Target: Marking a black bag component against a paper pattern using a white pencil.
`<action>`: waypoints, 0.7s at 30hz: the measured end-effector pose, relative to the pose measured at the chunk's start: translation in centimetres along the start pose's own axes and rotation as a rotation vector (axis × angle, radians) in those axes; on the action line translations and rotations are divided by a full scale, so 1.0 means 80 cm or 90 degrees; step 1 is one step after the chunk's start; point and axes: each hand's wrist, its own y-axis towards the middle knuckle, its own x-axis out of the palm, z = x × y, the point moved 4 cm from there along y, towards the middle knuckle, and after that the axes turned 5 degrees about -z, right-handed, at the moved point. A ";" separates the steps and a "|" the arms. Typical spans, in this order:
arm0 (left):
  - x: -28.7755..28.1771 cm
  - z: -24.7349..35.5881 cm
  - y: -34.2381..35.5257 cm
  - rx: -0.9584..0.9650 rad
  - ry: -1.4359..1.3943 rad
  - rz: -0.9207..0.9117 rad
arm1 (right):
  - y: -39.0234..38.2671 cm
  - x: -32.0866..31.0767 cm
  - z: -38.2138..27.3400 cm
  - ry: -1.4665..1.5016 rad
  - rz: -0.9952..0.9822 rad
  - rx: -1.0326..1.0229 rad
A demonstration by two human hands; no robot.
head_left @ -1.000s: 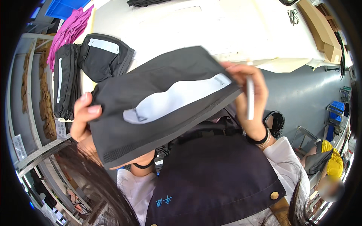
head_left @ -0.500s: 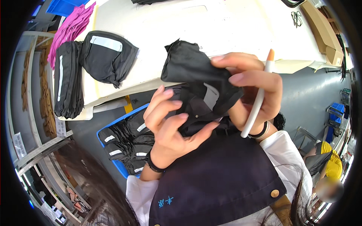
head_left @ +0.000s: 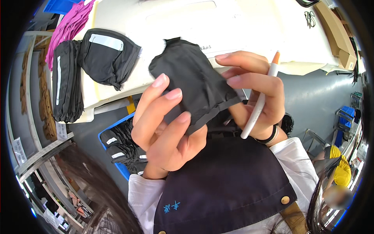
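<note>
Hands at blk cloth, wht pen (orange end) in R

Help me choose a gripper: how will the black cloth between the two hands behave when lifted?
The black cloth is probably floppy, given its soft creases and uneven outline. It is likely light too, since its hem looks thin.

Holds a black cloth between the left hand and the right hand, with a white pen also in the right, before a white table bearing pink fabric and near a blue bin of black pieces.
</note>
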 end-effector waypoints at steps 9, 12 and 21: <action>-0.006 -0.025 -0.035 -0.281 -0.231 -0.147 | -0.007 -0.004 0.004 -0.017 -0.140 0.048; -0.011 -0.034 -0.056 -0.397 -0.194 -0.118 | -0.025 0.001 0.007 0.006 -0.197 0.192; 0.020 -0.067 -0.042 -0.659 -0.331 -0.057 | -0.021 0.018 0.046 -0.068 -0.116 0.357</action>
